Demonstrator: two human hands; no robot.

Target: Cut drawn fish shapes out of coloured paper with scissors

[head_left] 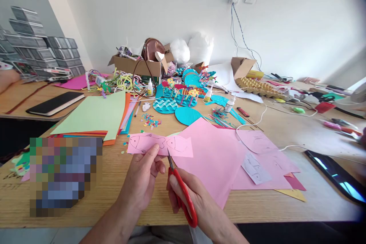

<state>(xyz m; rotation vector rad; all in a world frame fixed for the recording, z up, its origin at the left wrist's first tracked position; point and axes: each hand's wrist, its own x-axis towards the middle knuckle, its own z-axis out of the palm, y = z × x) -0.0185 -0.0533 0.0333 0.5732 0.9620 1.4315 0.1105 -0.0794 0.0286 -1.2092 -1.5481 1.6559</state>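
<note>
A strip of pink paper (148,142) with two fish outlines drawn in dark line is pinched between the thumb and fingers of my left hand (145,171). My right hand (188,190) grips red-handled scissors (184,192), fingers wrapped round the handles. The scissor tip is at the lower edge of the strip, between the two fish. Whether the blades are parted I cannot tell. Beneath and to the right of the strip lies a large pink sheet (211,156). A small piece of paper with drawings (256,168) rests on another pink sheet further right.
Stacked coloured sheets (94,112) lie at the left, near a black notebook (54,103). Turquoise paper shapes (187,116), glue bottles (229,105) and paper scraps (151,121) stand mid-table. A phone (334,173) lies at right, with a white cable (251,125) across the table.
</note>
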